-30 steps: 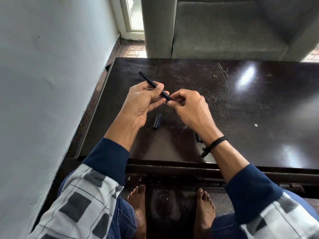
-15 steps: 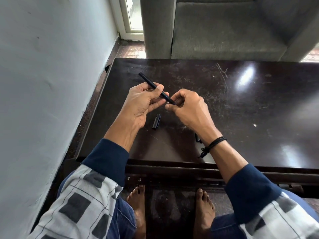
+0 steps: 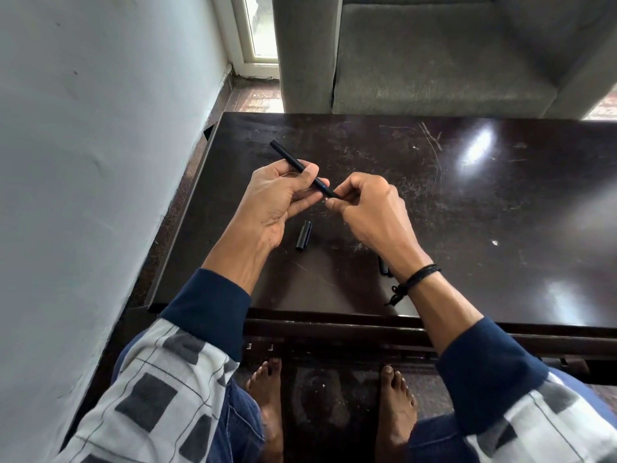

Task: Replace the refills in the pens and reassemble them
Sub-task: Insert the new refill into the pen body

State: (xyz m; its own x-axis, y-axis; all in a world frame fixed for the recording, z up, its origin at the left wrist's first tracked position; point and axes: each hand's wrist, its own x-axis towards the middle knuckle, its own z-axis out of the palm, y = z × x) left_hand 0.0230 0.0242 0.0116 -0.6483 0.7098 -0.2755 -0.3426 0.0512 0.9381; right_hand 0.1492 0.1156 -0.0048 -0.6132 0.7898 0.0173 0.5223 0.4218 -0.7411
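Observation:
Above the dark table (image 3: 467, 212), my left hand (image 3: 277, 202) grips a slim black pen barrel (image 3: 288, 157) between thumb and fingers, its far end pointing up and left. My right hand (image 3: 370, 208) pinches the barrel's near tip end with thumb and forefinger; what sits at that tip is hidden by the fingers. A black pen cap (image 3: 304, 235) lies on the table just below my hands. Another small black pen part (image 3: 383, 266) peeks out from under my right wrist.
A pale wall runs along the left of the table. A grey sofa (image 3: 434, 61) stands behind the table's far edge. My bare feet rest on the floor under the near edge. The table's right half carries only scratches and glare.
Both hands stay almost in place. My right fingers have shifted slightly around the pen's tip end; the barrel keeps its angle.

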